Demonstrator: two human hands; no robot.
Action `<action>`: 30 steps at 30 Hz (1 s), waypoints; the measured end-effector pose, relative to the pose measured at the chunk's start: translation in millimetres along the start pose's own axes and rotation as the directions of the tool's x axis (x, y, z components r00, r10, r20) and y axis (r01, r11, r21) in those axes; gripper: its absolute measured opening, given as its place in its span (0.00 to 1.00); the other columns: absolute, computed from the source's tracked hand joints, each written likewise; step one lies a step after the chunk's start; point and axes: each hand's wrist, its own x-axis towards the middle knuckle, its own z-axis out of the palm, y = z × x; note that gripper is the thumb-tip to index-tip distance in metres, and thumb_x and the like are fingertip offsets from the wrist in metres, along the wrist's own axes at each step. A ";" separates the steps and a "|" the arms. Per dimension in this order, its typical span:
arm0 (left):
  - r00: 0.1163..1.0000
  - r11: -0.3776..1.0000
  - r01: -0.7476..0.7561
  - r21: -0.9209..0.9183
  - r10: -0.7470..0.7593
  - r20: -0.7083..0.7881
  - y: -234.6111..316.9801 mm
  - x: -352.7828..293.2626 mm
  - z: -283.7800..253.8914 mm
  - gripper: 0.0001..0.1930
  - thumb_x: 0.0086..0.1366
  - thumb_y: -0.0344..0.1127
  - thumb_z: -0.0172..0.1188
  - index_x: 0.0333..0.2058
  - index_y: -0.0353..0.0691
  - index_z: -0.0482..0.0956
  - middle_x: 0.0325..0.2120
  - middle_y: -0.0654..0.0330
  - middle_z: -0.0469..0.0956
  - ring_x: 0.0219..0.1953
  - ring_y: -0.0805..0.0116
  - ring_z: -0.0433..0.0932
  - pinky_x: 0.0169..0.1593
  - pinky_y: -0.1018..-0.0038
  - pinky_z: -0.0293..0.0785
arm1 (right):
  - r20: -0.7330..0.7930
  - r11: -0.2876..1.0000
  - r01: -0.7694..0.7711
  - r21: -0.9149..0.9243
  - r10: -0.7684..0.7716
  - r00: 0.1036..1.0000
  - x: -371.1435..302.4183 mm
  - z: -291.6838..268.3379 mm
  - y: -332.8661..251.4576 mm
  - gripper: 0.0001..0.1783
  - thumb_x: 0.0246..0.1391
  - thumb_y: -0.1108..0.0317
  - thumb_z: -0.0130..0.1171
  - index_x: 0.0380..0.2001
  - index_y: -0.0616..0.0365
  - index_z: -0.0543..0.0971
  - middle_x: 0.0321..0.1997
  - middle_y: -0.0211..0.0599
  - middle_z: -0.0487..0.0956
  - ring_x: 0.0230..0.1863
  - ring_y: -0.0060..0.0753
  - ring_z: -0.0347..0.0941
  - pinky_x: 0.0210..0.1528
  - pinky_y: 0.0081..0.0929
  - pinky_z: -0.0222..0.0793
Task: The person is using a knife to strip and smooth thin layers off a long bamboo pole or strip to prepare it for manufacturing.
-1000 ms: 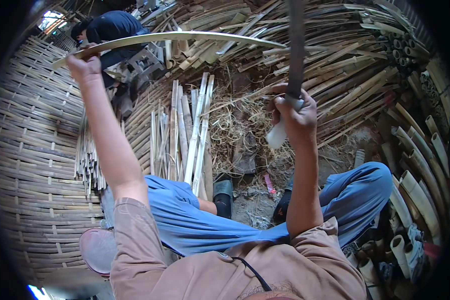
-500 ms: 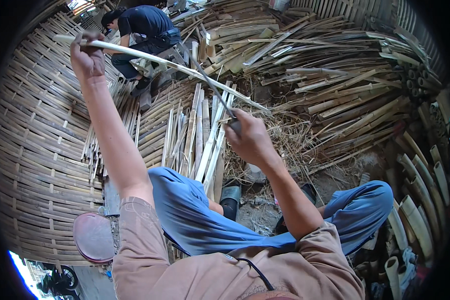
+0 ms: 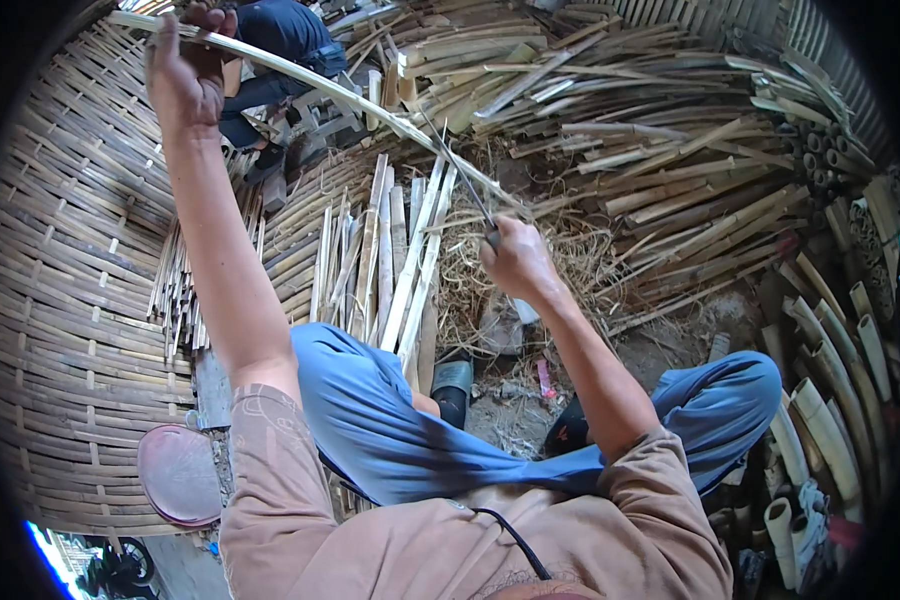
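Since a second ago, your knife has swung from upright to a leftward slant, and the far end of the bamboo strip has dropped lower. The strip now slopes down from upper left to the middle, above the shavings. Your left hand grips it near its upper end; your right hand is closed around the knife's handle. The blade crosses the strip; you can't tell whether they touch. Expect it light and springy, perhaps sharp-edged and splintery: pinch its flat faces near the end.
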 end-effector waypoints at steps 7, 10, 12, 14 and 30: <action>0.939 0.913 -0.265 0.310 0.317 -0.131 54.8 50.9 -1.2 0.16 0.70 0.37 0.61 0.43 0.26 0.74 0.28 0.52 0.79 0.27 0.57 0.81 0.38 0.63 0.83 | -0.147 0.935 0.270 0.229 -0.241 0.959 -16.5 -18.1 -54.2 0.13 0.57 0.69 0.60 0.43 0.64 0.77 0.28 0.52 0.79 0.32 0.53 0.78 0.37 0.44 0.73; 0.952 0.835 -0.076 0.545 0.223 -0.208 19.9 43.1 46.2 0.12 0.66 0.37 0.60 0.32 0.31 0.79 0.24 0.50 0.79 0.27 0.60 0.79 0.32 0.65 0.74 | -0.192 0.906 0.329 0.266 -0.285 0.939 -20.7 -30.3 -66.8 0.13 0.57 0.70 0.61 0.45 0.63 0.78 0.25 0.45 0.78 0.26 0.44 0.76 0.33 0.39 0.71; 0.942 0.929 -0.077 0.362 0.187 -0.280 -20.7 0.1 119.3 0.15 0.63 0.37 0.71 0.42 0.40 0.74 0.22 0.63 0.76 0.16 0.72 0.74 0.22 0.75 0.72 | -0.209 0.909 0.292 0.299 -0.237 0.949 -20.9 -46.2 -74.5 0.15 0.56 0.69 0.59 0.44 0.68 0.75 0.25 0.57 0.79 0.31 0.63 0.78 0.38 0.50 0.74; 0.933 0.915 -0.140 0.379 0.250 -0.259 -13.5 14.3 110.2 0.16 0.62 0.36 0.72 0.42 0.39 0.75 0.24 0.60 0.79 0.18 0.71 0.76 0.22 0.73 0.72 | -0.223 0.878 0.340 0.336 -0.277 0.935 -26.1 -51.1 -100.3 0.15 0.56 0.70 0.59 0.43 0.69 0.75 0.24 0.57 0.78 0.32 0.63 0.79 0.38 0.51 0.74; 0.866 0.889 -0.202 0.411 0.358 -0.349 -28.3 21.1 153.8 0.25 0.57 0.32 0.76 0.48 0.29 0.73 0.33 0.55 0.81 0.26 0.70 0.79 0.27 0.74 0.74 | -0.151 0.901 0.284 0.327 -0.246 0.957 -25.2 -55.9 -91.2 0.15 0.57 0.69 0.56 0.44 0.68 0.78 0.24 0.48 0.78 0.28 0.40 0.79 0.36 0.37 0.74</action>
